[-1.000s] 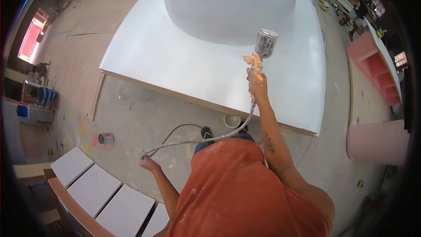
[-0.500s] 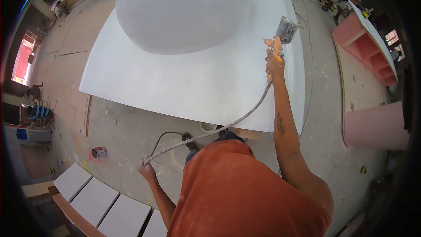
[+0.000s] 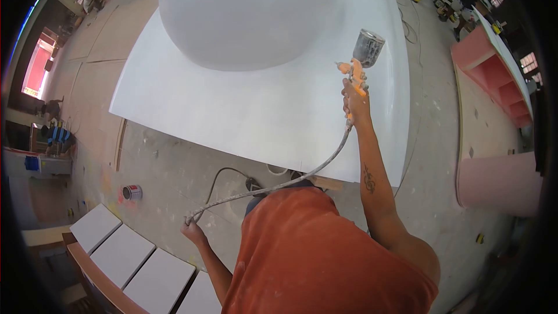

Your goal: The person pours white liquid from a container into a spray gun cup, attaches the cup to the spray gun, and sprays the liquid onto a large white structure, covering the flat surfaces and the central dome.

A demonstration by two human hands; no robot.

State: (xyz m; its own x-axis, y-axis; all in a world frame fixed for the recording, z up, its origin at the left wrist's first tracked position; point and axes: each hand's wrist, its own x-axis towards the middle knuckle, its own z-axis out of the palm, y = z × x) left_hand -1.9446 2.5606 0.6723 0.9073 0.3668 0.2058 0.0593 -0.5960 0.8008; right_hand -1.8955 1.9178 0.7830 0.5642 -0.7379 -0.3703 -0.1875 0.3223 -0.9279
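My right hand (image 3: 357, 100) is wrapped round the handle of an orange spray gun (image 3: 353, 72) with a grey metal cup (image 3: 368, 47) on top. The gun is above the right part of a large white panel (image 3: 244, 113), its nozzle pointing left. On the panel rises a big rounded white form (image 3: 250, 17). A grey hose (image 3: 317, 167) runs from the gun's handle down to my left hand (image 3: 193, 230), closed round it at the lower left, above the floor.
An open paint can (image 3: 132, 192) stands on the floor at left. White boards (image 3: 122, 254) lie at lower left. Pink shelving (image 3: 494, 75) and a pink curved piece (image 3: 499, 184) are at right. A person (image 3: 58, 137) is at far left, another (image 3: 467, 1) at upper right.
My right hand and the spray gun have moved left and a little down over the panel. My left hand is slightly lower, still with the hose. The view has shifted a little.
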